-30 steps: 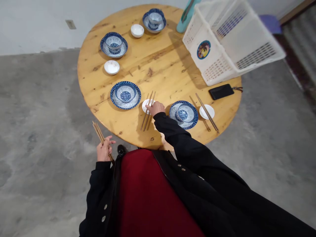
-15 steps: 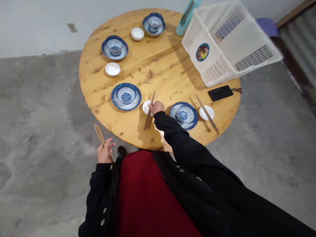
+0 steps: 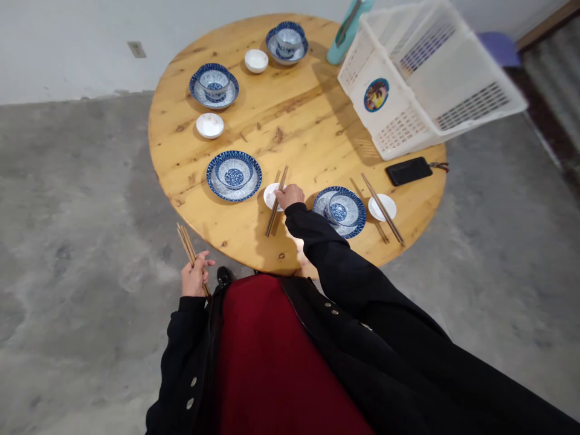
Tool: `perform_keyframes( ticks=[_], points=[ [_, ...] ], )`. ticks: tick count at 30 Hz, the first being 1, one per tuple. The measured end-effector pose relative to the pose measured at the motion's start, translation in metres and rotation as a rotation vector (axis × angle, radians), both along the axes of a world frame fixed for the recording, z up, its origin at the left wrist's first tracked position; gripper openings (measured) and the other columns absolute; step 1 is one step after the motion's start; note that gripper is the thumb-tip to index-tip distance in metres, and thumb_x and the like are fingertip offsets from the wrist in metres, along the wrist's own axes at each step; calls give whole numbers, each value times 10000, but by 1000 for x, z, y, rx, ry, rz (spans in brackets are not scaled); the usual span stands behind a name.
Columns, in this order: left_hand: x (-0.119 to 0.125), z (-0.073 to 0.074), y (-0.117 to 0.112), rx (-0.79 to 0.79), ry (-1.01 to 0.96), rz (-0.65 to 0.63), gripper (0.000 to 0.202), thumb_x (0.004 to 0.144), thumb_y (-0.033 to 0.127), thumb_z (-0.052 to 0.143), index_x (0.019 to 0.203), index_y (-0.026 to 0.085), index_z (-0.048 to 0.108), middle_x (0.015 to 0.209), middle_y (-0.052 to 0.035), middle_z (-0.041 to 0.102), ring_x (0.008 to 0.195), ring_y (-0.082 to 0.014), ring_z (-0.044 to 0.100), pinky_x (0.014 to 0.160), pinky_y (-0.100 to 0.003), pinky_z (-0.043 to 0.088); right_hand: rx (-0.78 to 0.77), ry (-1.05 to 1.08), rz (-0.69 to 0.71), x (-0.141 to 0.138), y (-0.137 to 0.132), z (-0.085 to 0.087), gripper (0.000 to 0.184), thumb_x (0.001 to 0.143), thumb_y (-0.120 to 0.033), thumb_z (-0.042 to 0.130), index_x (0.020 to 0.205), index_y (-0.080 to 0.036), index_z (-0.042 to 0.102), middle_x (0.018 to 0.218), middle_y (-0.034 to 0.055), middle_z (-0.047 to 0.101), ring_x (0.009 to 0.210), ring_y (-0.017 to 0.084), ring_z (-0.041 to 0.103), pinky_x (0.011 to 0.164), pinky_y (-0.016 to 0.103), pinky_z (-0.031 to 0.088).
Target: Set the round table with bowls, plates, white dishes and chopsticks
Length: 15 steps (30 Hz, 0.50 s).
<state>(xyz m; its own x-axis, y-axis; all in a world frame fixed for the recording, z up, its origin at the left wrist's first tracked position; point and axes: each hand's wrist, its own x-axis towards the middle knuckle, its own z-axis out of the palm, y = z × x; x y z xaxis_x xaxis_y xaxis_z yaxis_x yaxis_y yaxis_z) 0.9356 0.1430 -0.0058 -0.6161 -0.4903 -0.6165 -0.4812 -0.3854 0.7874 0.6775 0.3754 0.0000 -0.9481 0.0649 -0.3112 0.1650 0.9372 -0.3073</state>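
Observation:
My right hand [image 3: 289, 196] rests on the round wooden table [image 3: 299, 121], fingers closed on a pair of chopsticks [image 3: 276, 202] that lie across a small white saucer [image 3: 270, 196]. Left of that saucer stands a blue-patterned bowl on its plate [image 3: 234, 175]; right of my hand stands another such bowl and plate [image 3: 339, 211]. My left hand [image 3: 194, 277] hangs below the table's near edge, gripping a bundle of chopsticks [image 3: 187, 244] that point up and left.
A second pair of chopsticks [image 3: 383, 209] lies over a white saucer [image 3: 382, 207] at the right. Two more blue settings [image 3: 214, 85] [image 3: 287, 41] and saucers sit farther back. A white plastic basket [image 3: 426, 78], a black phone [image 3: 408, 171] and a teal bottle [image 3: 344, 33] occupy the right side.
The pair under my right hand, spread apart a second ago, now lies together across the saucer. My left hand with its bundle has barely moved.

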Motion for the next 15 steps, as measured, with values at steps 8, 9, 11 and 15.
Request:
perform_keyframes(
  ticks=[8,9,11,15],
  points=[
    [-4,4,2,-6,0,-17,572,660,528,724,1031,96,667,656,-10,664,343,-19,292,374,-209,161,-3,18,1,5,2,11,349,931,-412,521,812,-156,726,941,203,736,1001,331,670,855,362,488],
    [-4,4,2,-7,1,-19,573,661,529,723,1032,96,666,658,-11,664,343,-19,291,374,-210,161,-10,20,-1,7,3,15,353,932,-410,521,784,-161,722,921,196,738,989,325,673,851,357,488],
    [-5,5,1,-12,2,-20,573,664,534,721,1031,98,666,661,-12,664,341,-19,290,373,-212,165,-32,27,-7,12,4,24,375,940,-400,510,726,-167,711,881,183,740,965,313,680,848,348,487],
    [-6,14,2,-26,35,-37,555,692,543,718,1036,111,664,661,-7,658,335,-17,281,368,-214,154,-196,97,-4,42,3,44,350,930,-386,514,751,-164,716,794,124,731,898,275,691,805,320,495]
  ],
)
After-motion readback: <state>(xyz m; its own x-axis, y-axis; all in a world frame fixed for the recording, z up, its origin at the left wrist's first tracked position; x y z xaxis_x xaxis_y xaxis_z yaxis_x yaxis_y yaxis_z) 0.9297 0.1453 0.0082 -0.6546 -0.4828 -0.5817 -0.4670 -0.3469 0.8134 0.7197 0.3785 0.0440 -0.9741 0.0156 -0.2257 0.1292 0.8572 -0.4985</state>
